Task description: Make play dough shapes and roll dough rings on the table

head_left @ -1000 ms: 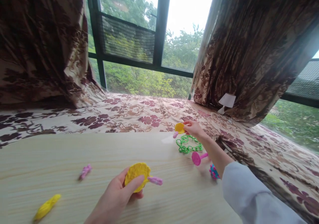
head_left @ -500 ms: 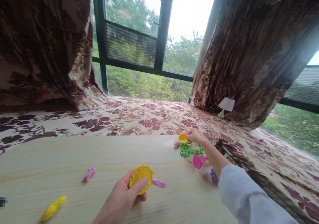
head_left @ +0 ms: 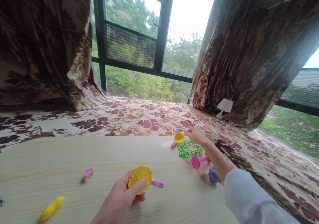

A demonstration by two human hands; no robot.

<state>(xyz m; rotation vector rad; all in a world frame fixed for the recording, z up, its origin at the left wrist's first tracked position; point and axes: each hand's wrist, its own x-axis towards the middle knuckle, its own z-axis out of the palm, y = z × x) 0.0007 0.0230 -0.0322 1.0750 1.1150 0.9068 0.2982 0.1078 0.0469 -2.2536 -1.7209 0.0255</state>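
My left hand pinches a yellow disc, soft and crimped like modelling clay, between thumb and fingers above the table. A twisted pink strand sticks out from the disc's right side. At the table's far edge, my right hand has its fingers drawn together; whether anything is in them is hidden. Just left of those fingertips is a smaller yellow disc with a pink piece beside it. A loop of green chain lies below this hand.
Near my right forearm are a pink dumbbell-like toy and a blue ball with pink knobs. A twisted pink piece and a yellow twist lie on the left of the wooden table. A white lamp stands beyond.
My right fingertips have come away from the smaller yellow disc, leaving a small gap. The left hand keeps its hold on the larger disc. The view has shifted slightly.
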